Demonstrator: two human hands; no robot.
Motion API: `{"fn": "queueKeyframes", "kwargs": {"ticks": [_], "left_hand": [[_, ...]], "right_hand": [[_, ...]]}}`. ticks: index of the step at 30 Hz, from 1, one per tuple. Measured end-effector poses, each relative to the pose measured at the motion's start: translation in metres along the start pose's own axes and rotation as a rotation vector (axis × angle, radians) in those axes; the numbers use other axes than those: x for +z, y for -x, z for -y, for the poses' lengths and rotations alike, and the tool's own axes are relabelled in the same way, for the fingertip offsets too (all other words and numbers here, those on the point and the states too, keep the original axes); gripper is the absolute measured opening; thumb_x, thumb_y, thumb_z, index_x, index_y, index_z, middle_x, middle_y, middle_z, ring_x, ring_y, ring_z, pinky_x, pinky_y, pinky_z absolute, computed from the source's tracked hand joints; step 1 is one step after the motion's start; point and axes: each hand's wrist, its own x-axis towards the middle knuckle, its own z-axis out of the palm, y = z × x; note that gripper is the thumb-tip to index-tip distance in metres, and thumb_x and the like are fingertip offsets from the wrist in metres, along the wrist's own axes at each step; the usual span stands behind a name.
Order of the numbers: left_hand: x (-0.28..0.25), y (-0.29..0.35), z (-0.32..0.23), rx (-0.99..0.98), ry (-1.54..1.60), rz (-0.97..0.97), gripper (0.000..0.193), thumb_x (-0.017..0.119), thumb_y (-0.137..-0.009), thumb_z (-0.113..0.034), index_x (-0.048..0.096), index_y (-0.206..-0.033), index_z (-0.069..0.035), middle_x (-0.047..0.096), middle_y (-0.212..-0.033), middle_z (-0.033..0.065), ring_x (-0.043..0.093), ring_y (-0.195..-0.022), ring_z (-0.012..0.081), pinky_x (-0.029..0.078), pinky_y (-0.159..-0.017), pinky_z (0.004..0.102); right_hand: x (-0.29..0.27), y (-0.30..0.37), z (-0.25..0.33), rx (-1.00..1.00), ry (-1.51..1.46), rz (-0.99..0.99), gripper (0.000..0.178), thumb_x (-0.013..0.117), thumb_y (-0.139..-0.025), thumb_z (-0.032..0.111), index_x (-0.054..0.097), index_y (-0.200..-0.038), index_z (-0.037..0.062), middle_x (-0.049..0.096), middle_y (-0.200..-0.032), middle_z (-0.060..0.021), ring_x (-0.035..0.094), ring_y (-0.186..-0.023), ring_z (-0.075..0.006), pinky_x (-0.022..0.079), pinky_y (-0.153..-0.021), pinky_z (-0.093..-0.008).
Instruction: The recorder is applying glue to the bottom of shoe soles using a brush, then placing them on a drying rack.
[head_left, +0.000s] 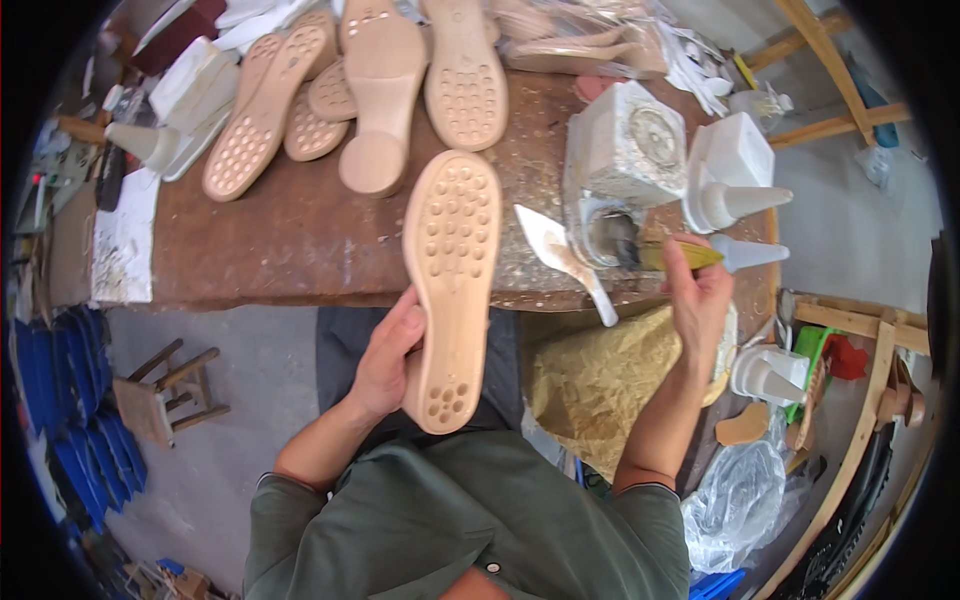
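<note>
A beige shoe sole [452, 300], dimpled at both ends, is held upright in front of me by my left hand [388, 355], whose fingers wrap its left edge and lower back. My right hand [697, 290] pinches the yellow handle of a brush [655, 256]. The brush's dark bristles reach into the round opening at the base of a white, glue-crusted container [630, 145]. Just left of that opening, a white spatula-like scraper [560, 262] lies with its narrow end over the table's front edge.
More beige soles [380, 95] lie along the back of the brown table [270, 250]. White bottles with cone nozzles [735, 170] stand at the right and a similar one at far left. Brown paper [600, 375] hangs below the edge. A wooden stool [172, 390] stands lower left.
</note>
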Motion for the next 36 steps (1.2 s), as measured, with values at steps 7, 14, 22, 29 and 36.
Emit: {"fn": "queueKeyframes", "kwargs": {"ticks": [7,14,22,29,36], "left_hand": [[0.016,0.009,-0.013,-0.052,0.147,0.132,0.068,0.044,-0.088,-0.035,0.019,-0.139,0.002,0.041,-0.131,0.0225,0.053,-0.111,0.0327,0.044,-0.094,0.0378],[0.03,0.03,-0.016,-0.081,0.09,0.206,0.071,0.045,-0.088,-0.039,0.018,-0.139,0.002,0.04,-0.131,0.0238,0.052,-0.112,0.0319,0.043,-0.094,0.0381],[0.037,0.052,-0.024,-0.096,0.035,0.403,0.059,0.036,-0.096,-0.031,0.017,-0.141,0.002,0.043,-0.13,0.0087,0.046,-0.112,0.0109,0.035,-0.094,0.0253],[0.042,0.059,-0.033,-0.087,0.038,0.406,0.058,0.034,-0.096,-0.029,0.016,-0.141,0.003,0.043,-0.13,0.0087,0.044,-0.113,0.0109,0.034,-0.095,0.0252],[0.044,0.065,-0.043,-0.008,-0.014,0.389,0.057,0.033,-0.096,-0.027,0.016,-0.141,0.003,0.04,-0.134,0.011,0.041,-0.119,0.0133,0.032,-0.098,0.027]], "right_hand": [[-0.025,0.015,-0.001,0.034,-0.579,-0.015,0.017,0.058,-0.087,0.011,0.06,-0.095,-0.0041,0.058,-0.064,-0.0058,0.046,-0.043,-0.0081,0.034,-0.042,-0.0196],[0.021,0.067,0.08,-0.16,-0.865,0.07,0.017,0.055,-0.087,0.007,0.057,-0.096,-0.0073,0.06,-0.066,-0.009,0.051,-0.045,-0.0089,0.038,-0.042,-0.0182],[0.034,0.085,0.12,-0.248,-0.685,0.045,0.017,0.064,-0.083,0.007,0.06,-0.094,-0.005,0.061,-0.07,-0.0083,0.053,-0.05,-0.0087,0.041,-0.045,-0.0178],[0.031,0.104,0.124,-0.328,-0.716,0.047,0.016,0.065,-0.081,0.006,0.061,-0.092,-0.0053,0.062,-0.072,-0.0113,0.055,-0.052,-0.0105,0.043,-0.048,-0.0195],[0.024,0.132,0.122,-0.289,-0.642,0.103,0.02,0.071,-0.075,0.012,0.063,-0.086,-0.0029,0.061,-0.069,-0.0102,0.055,-0.052,-0.0121,0.042,-0.051,-0.0215]]}}
